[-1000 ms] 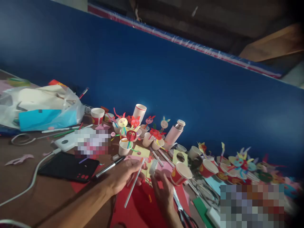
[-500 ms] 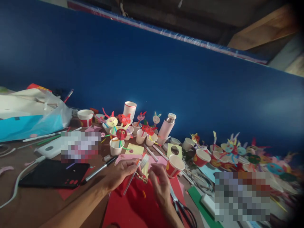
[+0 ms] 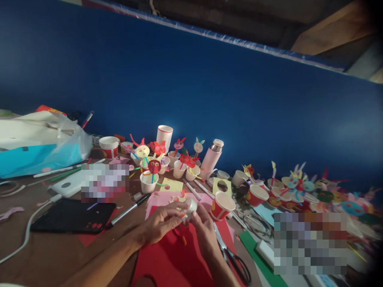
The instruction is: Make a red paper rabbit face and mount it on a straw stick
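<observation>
Small white paper cup (image 3: 190, 206) sits pinched between both hands above the red sheet (image 3: 173, 259), near the middle of the table and towards the near edge. At far left a plastic bag (image 3: 44, 143) lies on the table (image 3: 44, 259), with a black tablet (image 3: 72, 217) nearer and a black marker (image 3: 128, 210) just right of it. Left hand (image 3: 160, 225) curls its fingers around the cup's left side, gripping it. Beyond the hands stand white cups with paper faces on sticks (image 3: 149, 175), a tall stack of cups (image 3: 164, 137) and a pink flask (image 3: 211, 159) against the blue wall (image 3: 209, 99). Right hand (image 3: 203, 227) closes on the cup from the right, its fingertips touching the rim. Just right of it a red cup (image 3: 222, 205) stands open side up, and scissors (image 3: 233, 257) lie on the near right. More cup figures (image 3: 299, 189) crowd the far right.
</observation>
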Motion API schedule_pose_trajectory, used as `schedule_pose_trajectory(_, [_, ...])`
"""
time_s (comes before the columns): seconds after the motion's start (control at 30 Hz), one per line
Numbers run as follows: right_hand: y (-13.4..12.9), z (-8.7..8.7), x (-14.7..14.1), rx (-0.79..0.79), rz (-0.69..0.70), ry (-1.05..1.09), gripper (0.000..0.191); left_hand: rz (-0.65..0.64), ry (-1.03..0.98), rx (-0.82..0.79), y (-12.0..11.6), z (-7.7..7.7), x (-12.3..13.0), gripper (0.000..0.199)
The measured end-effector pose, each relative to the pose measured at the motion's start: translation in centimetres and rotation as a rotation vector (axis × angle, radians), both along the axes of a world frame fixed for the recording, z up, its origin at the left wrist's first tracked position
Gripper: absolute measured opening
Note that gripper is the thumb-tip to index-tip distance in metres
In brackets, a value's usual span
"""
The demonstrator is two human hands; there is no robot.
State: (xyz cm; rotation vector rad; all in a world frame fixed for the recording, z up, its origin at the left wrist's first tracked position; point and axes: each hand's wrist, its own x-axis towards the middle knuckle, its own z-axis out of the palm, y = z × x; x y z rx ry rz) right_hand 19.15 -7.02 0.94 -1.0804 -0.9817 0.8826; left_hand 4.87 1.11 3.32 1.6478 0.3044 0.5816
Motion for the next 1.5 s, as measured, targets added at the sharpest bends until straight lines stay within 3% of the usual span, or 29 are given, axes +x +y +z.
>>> schedule_pose_trajectory(0.17, [0.4, -0.9, 0.9, -0.019, -0.091, 0.142, 0.029, -0.015, -0.016, -0.171, 0.1, 0.7, 0.0, 0.034])
schedule_pose_trajectory(0.33, [0.5, -1.2, 1.1, -0.024, -0.074, 0.26, 0.019, 0.034, 0.026, -0.238, 0.4, -0.1, 0.2, 0.035])
schedule_pose_trajectory(0.5, [0.4, -1.2, 0.8, -0.035, 0.01, 0.327, 0.024, 0.112, 0.045, -0.323, 0.7, -1.0, 0.5, 0.034])
schedule_pose_trajectory(0.67, [0.2, -1.3, 0.6, 0.002, 0.139, 0.364, 0.029, 0.208, 0.039, -0.262, 0.8, -0.7, 0.7, 0.04])
schedule_pose_trajectory(0.87, [-0.2, -1.5, 0.5, 0.062, 0.182, 0.283, 0.043, 0.111, 0.115, -0.566, 0.9, -1.5, 0.6, 0.043])
schedule_pose_trajectory(0.97, [-0.3, -1.4, 0.5, 0.053, 0.19, 0.236, 0.052, 0.067, 0.144, -0.623, 0.9, -1.5, 0.5, 0.043])
schedule_pose_trajectory(1.1, [-0.4, -0.4, 0.0, 0.009, 0.237, 0.197, 0.058, 0.042, 0.1, -0.593, 0.4, -0.7, 0.6, 0.043])
schedule_pose_trajectory(1.27, [-0.5, 0.5, -0.9, 0.033, 0.232, 0.224, 0.054, 0.156, 0.032, -0.512, 0.2, 0.2, 0.7, 0.038])
schedule_pose_trajectory(1.4, [-0.5, -0.4, -0.6, 0.043, 0.199, 0.271, 0.029, 0.265, 0.001, -0.265, 0.5, 0.2, 0.5, 0.034])
schedule_pose_trajectory(1.5, [-0.4, -1.1, -0.1, 0.011, 0.196, 0.339, 0.013, 0.267, -0.026, -0.155, 0.2, 0.5, 0.4, 0.033])
